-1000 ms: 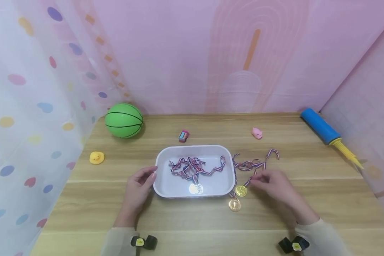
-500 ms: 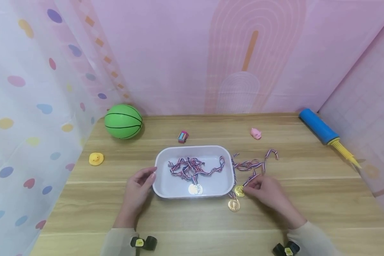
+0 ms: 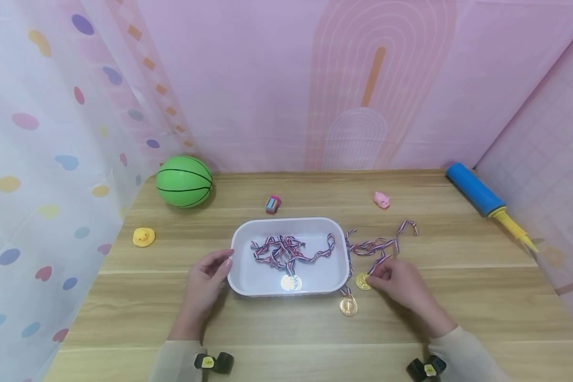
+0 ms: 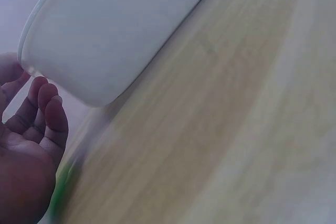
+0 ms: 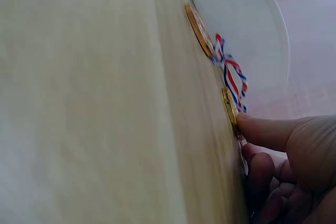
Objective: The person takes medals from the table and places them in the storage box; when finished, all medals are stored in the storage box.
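Note:
A white tray (image 3: 286, 219) sits mid-table with a tangle of red, white and blue ribbons (image 3: 286, 249) and one gold medal (image 3: 291, 283) inside. My left hand (image 3: 225, 260) rests its fingertips against the tray's left rim, fingers relaxed (image 4: 50, 111) beside the tray (image 4: 115, 30). Right of the tray lie two more gold medals on ribbons (image 3: 377, 246). My right hand (image 3: 373, 277) pinches the upper medal (image 3: 363, 281); its thumb (image 5: 257, 129) presses that medal's edge (image 5: 230, 106). The lower medal (image 3: 348, 306) lies free (image 5: 198, 29).
A green ball (image 3: 184, 181) stands at the back left, with a yellow duck (image 3: 144, 236) in front of it. A small toy car (image 3: 273, 203) and a pink pig (image 3: 382, 199) lie behind the tray. A blue and yellow pump (image 3: 487, 199) lies far right.
My right hand slid left along the ribbon and closed its fingertips on the upper gold medal, nudging it slightly. The left hand stayed at the tray's rim.

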Action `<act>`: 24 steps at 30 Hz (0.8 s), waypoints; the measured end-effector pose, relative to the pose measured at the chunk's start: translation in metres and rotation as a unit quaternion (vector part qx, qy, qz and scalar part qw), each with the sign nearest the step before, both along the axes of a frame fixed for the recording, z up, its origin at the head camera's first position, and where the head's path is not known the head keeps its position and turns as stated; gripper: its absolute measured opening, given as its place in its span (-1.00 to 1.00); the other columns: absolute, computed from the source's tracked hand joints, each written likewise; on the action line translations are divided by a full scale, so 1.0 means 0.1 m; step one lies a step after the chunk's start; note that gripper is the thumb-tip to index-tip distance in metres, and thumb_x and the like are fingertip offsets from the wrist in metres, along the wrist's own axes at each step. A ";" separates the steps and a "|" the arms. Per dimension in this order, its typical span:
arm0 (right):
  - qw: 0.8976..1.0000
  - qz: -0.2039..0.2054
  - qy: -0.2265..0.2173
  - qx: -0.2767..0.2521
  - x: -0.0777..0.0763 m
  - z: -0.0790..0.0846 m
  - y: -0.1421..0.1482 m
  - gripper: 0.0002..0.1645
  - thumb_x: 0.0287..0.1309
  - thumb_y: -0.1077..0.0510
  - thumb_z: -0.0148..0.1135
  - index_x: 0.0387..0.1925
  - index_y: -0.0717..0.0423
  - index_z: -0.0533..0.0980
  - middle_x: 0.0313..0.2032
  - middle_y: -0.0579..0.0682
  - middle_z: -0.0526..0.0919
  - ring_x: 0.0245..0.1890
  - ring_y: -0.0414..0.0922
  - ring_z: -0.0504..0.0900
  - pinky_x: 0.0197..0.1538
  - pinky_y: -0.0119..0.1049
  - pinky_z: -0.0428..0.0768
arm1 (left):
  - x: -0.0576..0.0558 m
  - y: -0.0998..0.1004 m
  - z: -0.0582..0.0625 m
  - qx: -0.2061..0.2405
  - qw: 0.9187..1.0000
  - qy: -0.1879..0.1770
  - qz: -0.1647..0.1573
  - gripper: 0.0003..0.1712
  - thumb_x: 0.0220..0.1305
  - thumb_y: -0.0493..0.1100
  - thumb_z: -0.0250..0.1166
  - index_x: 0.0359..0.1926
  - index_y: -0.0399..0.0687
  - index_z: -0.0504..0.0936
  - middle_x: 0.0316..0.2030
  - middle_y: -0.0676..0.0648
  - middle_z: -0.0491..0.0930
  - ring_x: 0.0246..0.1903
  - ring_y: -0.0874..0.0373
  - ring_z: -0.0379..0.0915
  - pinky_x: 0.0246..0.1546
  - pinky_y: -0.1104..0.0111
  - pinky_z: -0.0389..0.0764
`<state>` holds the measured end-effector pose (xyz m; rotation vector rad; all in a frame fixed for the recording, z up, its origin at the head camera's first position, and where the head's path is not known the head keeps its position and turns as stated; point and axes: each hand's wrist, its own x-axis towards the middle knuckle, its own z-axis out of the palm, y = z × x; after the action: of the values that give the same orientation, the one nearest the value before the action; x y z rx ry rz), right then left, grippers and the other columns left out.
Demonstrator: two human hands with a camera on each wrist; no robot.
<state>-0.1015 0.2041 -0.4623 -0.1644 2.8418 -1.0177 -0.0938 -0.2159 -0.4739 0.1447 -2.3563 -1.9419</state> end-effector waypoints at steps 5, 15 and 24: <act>1.000 0.005 0.014 0.001 -0.06 -0.02 0.16 -0.82 0.00 0.03 0.44 -0.46 0.03 0.62 -0.54 -0.17 0.60 -0.51 -0.23 0.50 -0.37 -0.29 0.49 | 0.00 0.01 0.01 0.004 1.000 -0.002 0.002 -0.64 0.34 -0.15 0.23 0.07 -0.25 0.56 0.03 -0.24 0.53 -0.09 0.16 0.48 -0.12 0.51 0.55; 1.000 -0.022 0.022 0.000 -0.17 0.03 0.43 -0.80 0.07 0.13 0.40 -0.29 0.17 0.69 -0.37 0.00 0.72 -0.34 -0.10 0.61 -0.23 -0.21 0.52 | 0.00 0.00 0.00 0.005 1.000 0.001 0.002 -0.64 0.34 -0.16 0.22 0.08 -0.26 0.56 0.03 -0.23 0.54 -0.09 0.17 0.48 -0.11 0.50 0.55; 0.998 -0.063 -0.017 -0.024 -0.14 0.07 0.37 -0.59 0.06 -0.03 0.41 -0.20 0.23 0.65 -0.32 0.05 0.71 -0.34 -0.12 0.62 -0.25 -0.25 0.55 | -0.01 -0.02 -0.02 0.000 1.000 0.003 0.002 -0.64 0.32 -0.14 0.25 0.07 -0.23 0.57 0.01 -0.19 0.55 -0.09 0.14 0.49 -0.12 0.49 0.56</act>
<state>-0.1152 0.2416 -0.4554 0.0272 2.8296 -1.1025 -0.0945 -0.2178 -0.4759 0.1430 -2.3502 -1.9393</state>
